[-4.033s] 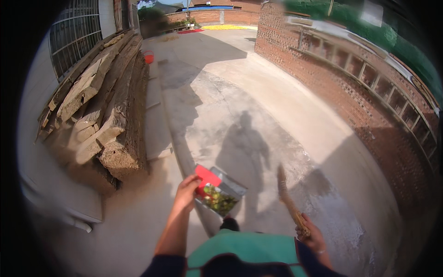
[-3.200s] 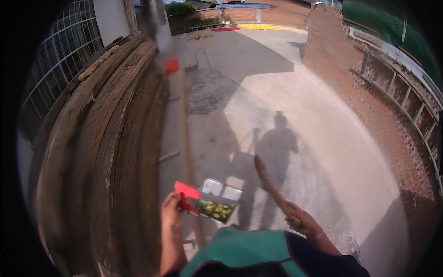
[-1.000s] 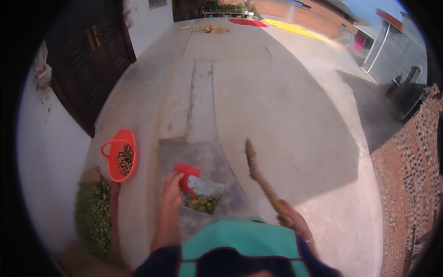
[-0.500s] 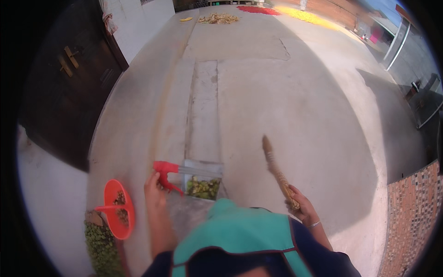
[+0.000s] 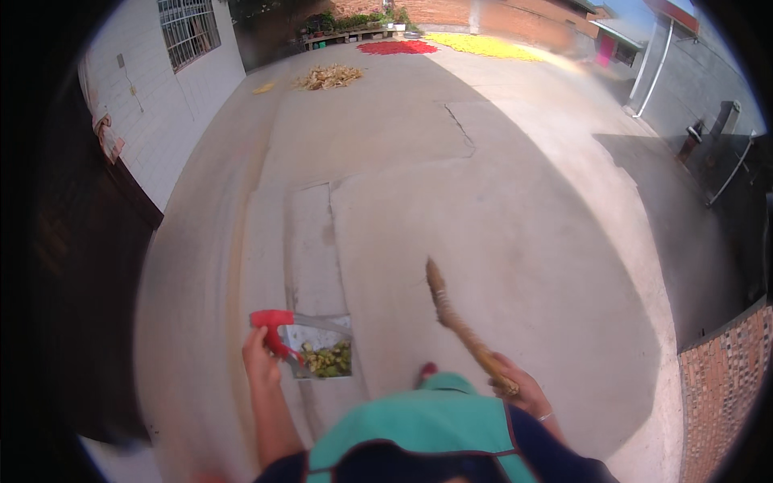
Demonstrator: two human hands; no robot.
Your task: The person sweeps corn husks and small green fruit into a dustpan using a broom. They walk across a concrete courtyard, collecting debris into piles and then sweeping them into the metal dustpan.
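Observation:
My left hand point(image 5: 261, 361) is closed around the red handle of a hand tool point(image 5: 271, 317). A grey metal bar reaches right from that handle; blur hides the tool's exact kind. Just beyond the hand, partly behind the tool, lies a square pale-sided recess or box point(image 5: 344, 372) with green leafy pieces point(image 5: 328, 359) in it. My right hand point(image 5: 523, 388) grips the near end of a short brown stick point(image 5: 465, 332). The stick looks ridged or wrapped along its middle and tapers to a darker point, held up and slanting away to the left.
A dark red shoe point(image 5: 427, 371) shows below me. Farther off on the concrete lie a pile of dry husks point(image 5: 329, 76), a red spread point(image 5: 396, 48) and a yellow spread point(image 5: 483, 46). A dark door point(image 5: 80, 266) stands left, a patterned brick surface point(image 5: 721, 382) right.
The view has tilted up and shifted, so more of the far yard shows. The orange-red basket at the left has left the view. Both hands keep hold of their things; a shoe has appeared.

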